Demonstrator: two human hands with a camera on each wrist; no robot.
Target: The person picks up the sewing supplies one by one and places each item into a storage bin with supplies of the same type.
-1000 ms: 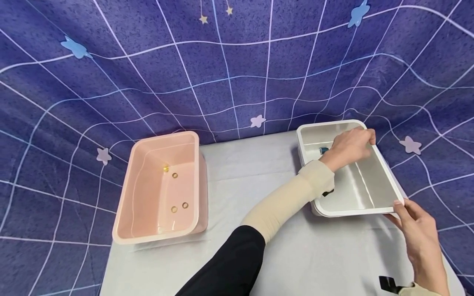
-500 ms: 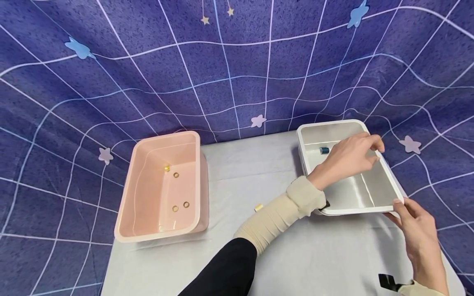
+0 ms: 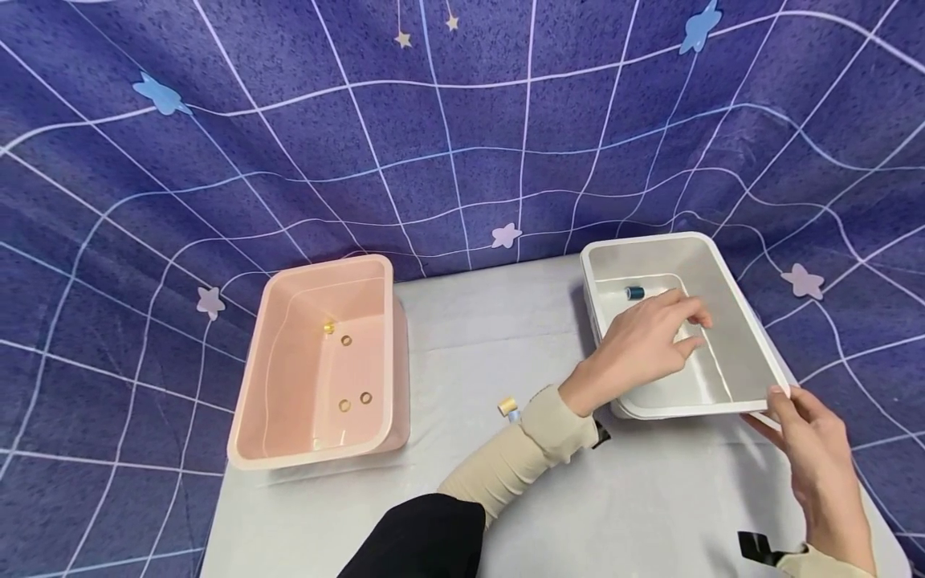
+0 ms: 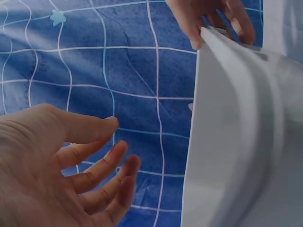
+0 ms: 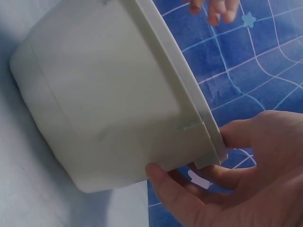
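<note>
My left hand (image 3: 643,337) hovers over the pale grey plastic bin (image 3: 596,281) at the right, fingers loosely bent and holding nothing. In the left wrist view the thumb and fingers of the left hand (image 4: 71,165) are apart, beside the bin wall (image 4: 213,123). My right hand (image 3: 817,449) grips the bin's near right corner. The right wrist view shows the thumb of that hand (image 5: 265,161) at the rim and fingers under it against the outer wall (image 5: 109,94). Inside the bin, near its far left corner, lies a dark teal thread spool (image 3: 635,293).
A pink bin (image 3: 400,361) stands at the left, with several small gold ring-like pieces (image 3: 346,340) on its floor. Beside the left sleeve, a gold cylinder (image 3: 507,406) and a light blue piece (image 3: 514,416) lie on the white-covered table (image 3: 477,321). A blue curtain (image 3: 462,120) hangs behind.
My left hand has drawn back toward the near left from the bin's far right side. The gold and light blue pieces have come out from behind the sleeve. The right hand keeps its grip.
</note>
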